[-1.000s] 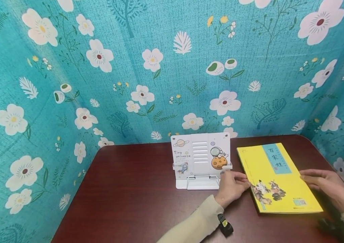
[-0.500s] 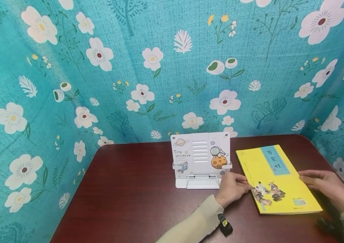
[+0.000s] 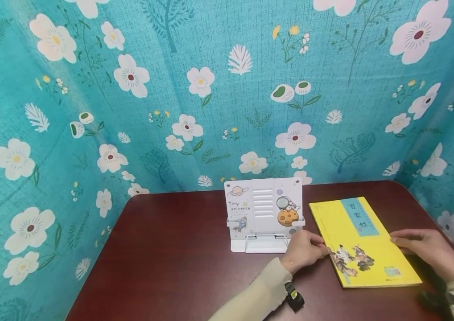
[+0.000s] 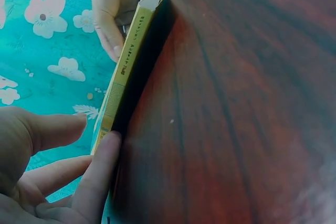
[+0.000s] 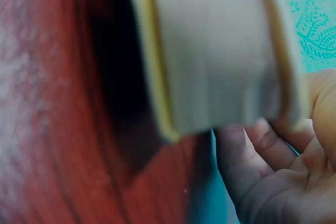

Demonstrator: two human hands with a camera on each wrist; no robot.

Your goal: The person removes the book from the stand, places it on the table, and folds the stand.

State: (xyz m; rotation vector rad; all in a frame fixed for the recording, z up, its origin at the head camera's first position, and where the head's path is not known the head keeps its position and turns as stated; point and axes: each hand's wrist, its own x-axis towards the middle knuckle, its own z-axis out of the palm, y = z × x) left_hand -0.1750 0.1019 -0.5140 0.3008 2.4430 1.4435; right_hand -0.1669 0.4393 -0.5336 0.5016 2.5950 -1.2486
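A yellow book (image 3: 361,243) with a blue title panel lies face up at the right of the table, its lower end towards me. On its right edge, my right hand (image 3: 431,249) grips it, the thumb over the cover. The right wrist view shows fingers (image 5: 265,142) bent at the page edge. My left hand (image 3: 305,249) touches the spine side. In the left wrist view a straight finger (image 4: 107,150) rests against the spine, while the thumb (image 4: 58,129) stands apart from the book. A dark shadow lies along the book's lower edge.
A white book stand (image 3: 265,214) with space drawings and a wire ledge stands upright just left of the book. The dark red table (image 3: 171,249) ends at a floral teal cloth (image 3: 211,102) behind and at both sides.
The book has shifted slightly towards me and to the left, turning a little, with both hands staying at its edges. The head view has tilted slightly. The stand stays put.
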